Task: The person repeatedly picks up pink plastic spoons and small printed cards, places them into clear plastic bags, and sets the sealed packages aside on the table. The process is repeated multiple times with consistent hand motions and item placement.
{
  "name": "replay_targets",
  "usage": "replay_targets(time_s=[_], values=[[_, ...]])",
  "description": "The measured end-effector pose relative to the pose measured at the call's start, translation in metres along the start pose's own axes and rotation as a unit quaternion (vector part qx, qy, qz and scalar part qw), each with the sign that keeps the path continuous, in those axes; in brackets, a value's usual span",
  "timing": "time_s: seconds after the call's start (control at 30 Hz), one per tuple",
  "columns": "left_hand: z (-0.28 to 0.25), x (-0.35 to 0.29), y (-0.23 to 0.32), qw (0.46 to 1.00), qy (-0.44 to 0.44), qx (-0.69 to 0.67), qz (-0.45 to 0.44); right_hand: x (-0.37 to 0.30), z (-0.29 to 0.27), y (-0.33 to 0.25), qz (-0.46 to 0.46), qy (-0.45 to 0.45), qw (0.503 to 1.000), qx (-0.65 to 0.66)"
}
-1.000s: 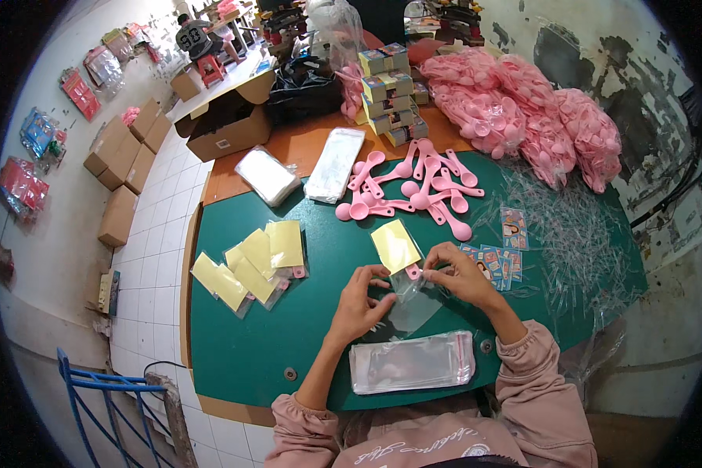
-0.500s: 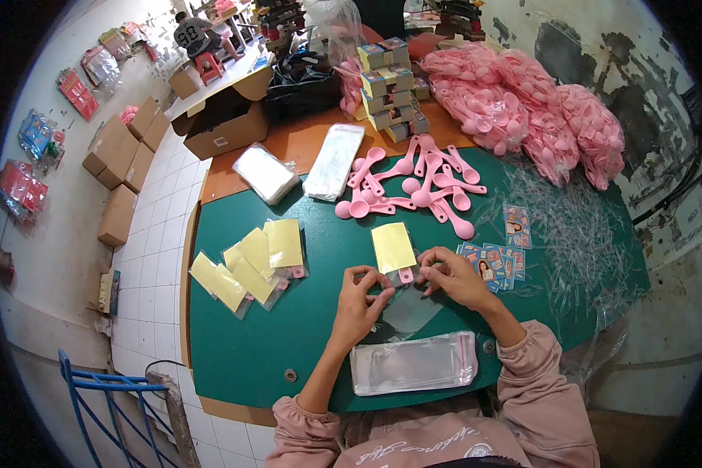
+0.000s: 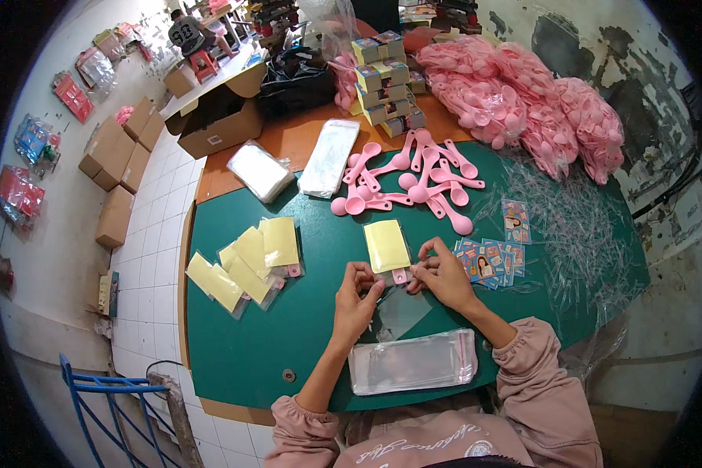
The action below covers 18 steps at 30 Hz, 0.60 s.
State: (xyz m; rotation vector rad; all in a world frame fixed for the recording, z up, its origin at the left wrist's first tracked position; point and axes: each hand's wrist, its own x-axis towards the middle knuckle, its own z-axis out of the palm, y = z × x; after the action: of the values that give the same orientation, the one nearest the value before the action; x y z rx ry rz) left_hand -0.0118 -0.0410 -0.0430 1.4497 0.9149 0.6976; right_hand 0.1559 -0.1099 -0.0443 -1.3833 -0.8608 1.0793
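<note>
A clear plastic bag holding a yellow card (image 3: 387,246) lies on the green table, the handle of a pink measuring spoon (image 3: 399,276) poking out below the card. My left hand (image 3: 356,303) pinches the bag's lower left corner between thumb and fingers. At the lower right corner, my right hand (image 3: 447,279) pinches the bag's edge, its fingertips bent. Beneath my hands lies a loose clear bag (image 3: 402,313). Nearer me rests a stack of clear bags (image 3: 413,363). Several filled bags with yellow cards (image 3: 249,251) overlap to the left.
Pink measuring spoons (image 3: 421,191) lie heaped beyond my hands. Blue printed cards (image 3: 487,264) sit to the right, beside scattered clear plastic strips (image 3: 581,242). Further back are bundled card stacks (image 3: 382,84), bags of pink spoons (image 3: 515,101), two white packs and a cardboard box (image 3: 222,129).
My right hand has moved slightly left, closer to the spoon handle and the bag's lower edge. My left hand stays at the left corner. The whole view has shifted slightly.
</note>
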Motion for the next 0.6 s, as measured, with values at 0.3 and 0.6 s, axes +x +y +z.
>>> replay_targets(time_s=[0.3,0.6], values=[[-0.018,0.001,0.01,0.984,-0.003,0.15,0.098,0.01,-0.002,-0.01,-0.128,0.03,0.972,-0.193],[-0.019,0.005,0.023,0.904,0.0,0.371,0.214,0.071,-0.057,-0.003,-0.182,0.191,0.756,-0.599]])
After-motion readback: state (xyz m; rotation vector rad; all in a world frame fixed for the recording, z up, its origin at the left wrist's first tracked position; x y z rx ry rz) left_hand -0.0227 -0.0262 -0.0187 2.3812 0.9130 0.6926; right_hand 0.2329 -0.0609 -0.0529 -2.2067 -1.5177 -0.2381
